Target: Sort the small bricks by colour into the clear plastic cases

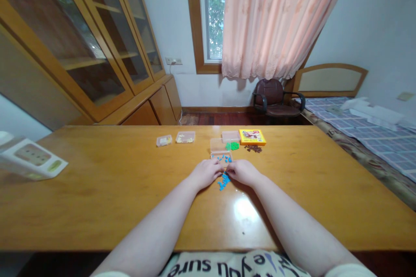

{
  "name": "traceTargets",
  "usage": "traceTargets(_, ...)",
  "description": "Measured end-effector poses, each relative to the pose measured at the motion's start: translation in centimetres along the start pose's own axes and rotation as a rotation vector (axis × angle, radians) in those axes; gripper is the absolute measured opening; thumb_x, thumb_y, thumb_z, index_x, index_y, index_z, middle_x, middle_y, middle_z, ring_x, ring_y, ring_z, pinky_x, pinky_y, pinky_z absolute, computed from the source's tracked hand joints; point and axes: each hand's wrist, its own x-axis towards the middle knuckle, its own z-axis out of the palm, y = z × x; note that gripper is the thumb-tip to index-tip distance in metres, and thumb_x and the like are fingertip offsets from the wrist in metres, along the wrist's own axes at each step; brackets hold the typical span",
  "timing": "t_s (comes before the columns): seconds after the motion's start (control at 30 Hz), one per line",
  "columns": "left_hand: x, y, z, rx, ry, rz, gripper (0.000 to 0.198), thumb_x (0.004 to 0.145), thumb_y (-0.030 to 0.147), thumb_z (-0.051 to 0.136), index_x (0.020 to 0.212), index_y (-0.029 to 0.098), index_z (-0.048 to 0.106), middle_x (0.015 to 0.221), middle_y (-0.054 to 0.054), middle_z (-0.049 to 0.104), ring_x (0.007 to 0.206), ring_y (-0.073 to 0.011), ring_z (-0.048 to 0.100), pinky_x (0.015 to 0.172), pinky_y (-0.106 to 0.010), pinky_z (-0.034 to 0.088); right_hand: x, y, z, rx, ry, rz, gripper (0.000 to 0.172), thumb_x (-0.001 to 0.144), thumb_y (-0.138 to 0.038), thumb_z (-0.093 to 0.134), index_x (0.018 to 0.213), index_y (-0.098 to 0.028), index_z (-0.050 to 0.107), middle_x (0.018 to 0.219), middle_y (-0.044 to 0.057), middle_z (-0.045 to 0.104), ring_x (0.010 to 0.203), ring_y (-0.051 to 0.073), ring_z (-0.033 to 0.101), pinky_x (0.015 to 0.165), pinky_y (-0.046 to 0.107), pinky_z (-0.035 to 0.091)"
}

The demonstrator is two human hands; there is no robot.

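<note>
Blue pieces (224, 181) lie in a small heap on the wooden table, just in front of a clear plastic box (221, 156) with its lid folded back. Several more blue pieces rest inside that box. My left hand (206, 173) is at the heap's left side, its fingers curled beside the box's near edge. From the right, my right hand (243, 172) reaches to the same spot, fingertips bent together over the pieces. Whatever the fingertips hold is too small or hidden to make out.
Behind the box are green pieces (232, 146), brown pieces (254, 149), a yellow package (252, 137) and a clear tray (230, 136). Two clear boxes with pale pieces (185, 137) stand farther left. A white object (32, 159) is at the table's left edge.
</note>
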Motion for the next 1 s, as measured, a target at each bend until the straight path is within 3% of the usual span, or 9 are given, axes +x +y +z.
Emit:
traceTargets(0.53, -0.09, -0.36, 0.11, 0.018, -0.006, -0.001, 0.014, 0.087, 0.027, 0.054, 0.094, 0.025, 0.065, 0.093, -0.002, 0.06, 0.084, -0.0159, 0.057, 0.074, -0.025, 0.043, -0.28, 0.78, -0.49, 0.062, 0.016, 0.037, 0.024, 0.086, -0.03, 0.049, 0.087, -0.024, 0.072, 0.086, 0.003, 0.073, 0.078, 0.016, 0.064, 0.066, 0.023, 0.039)
traceTargets(0.83, 0.07, 0.06, 0.12, 0.097, -0.032, -0.052, 0.012, 0.088, 0.026, 0.051, 0.091, 0.02, 0.062, 0.092, -0.004, 0.061, 0.082, -0.0176, 0.059, 0.072, -0.027, 0.044, -0.41, 0.79, -0.12, 0.158, 0.018, -0.038, 0.021, 0.081, -0.026, 0.053, 0.089, -0.025, 0.072, 0.088, 0.002, 0.073, 0.081, 0.017, 0.065, 0.07, 0.023, 0.042)
traceTargets(1.0, 0.03, -0.25, -0.02, 0.075, 0.013, -0.057, 0.013, 0.089, 0.026, 0.05, 0.091, 0.019, 0.061, 0.092, -0.005, 0.059, 0.084, -0.0171, 0.058, 0.074, -0.027, 0.043, -0.39, 0.75, 0.08, 0.206, 0.002, -0.094, 0.023, 0.082, -0.026, 0.053, 0.092, -0.025, 0.073, 0.091, 0.002, 0.073, 0.083, 0.017, 0.065, 0.071, 0.023, 0.043)
